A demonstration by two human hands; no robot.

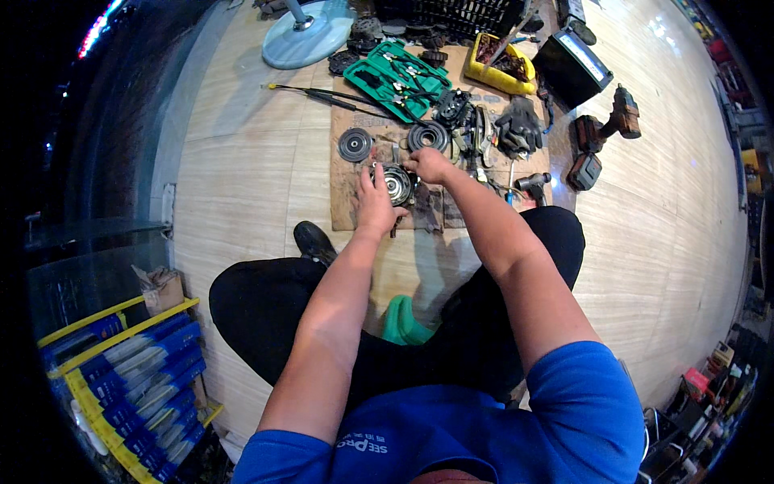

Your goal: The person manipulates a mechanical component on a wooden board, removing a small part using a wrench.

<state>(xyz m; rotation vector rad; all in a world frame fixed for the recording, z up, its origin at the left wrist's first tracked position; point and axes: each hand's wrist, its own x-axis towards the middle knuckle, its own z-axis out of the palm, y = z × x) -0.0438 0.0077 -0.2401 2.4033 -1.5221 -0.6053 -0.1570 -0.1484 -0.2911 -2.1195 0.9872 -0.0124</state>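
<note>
A round metal part with a ringed, shiny centre lies on the stained cardboard. My left hand holds it by its left side, fingers along its upper left edge and thumb at its lower right. Just above and to the right is my right hand, fingers closed together by the part's upper edge; what they pinch, if anything, is too small to tell. Beyond that hand lies a black pulley-like ring. A dark grooved disc sits to the left, apart from both hands.
Farther off are a green tool case, a yellow tray and a black battery box. Gloves, a small dark power tool and a cordless drill lie right. Black cables reach left.
</note>
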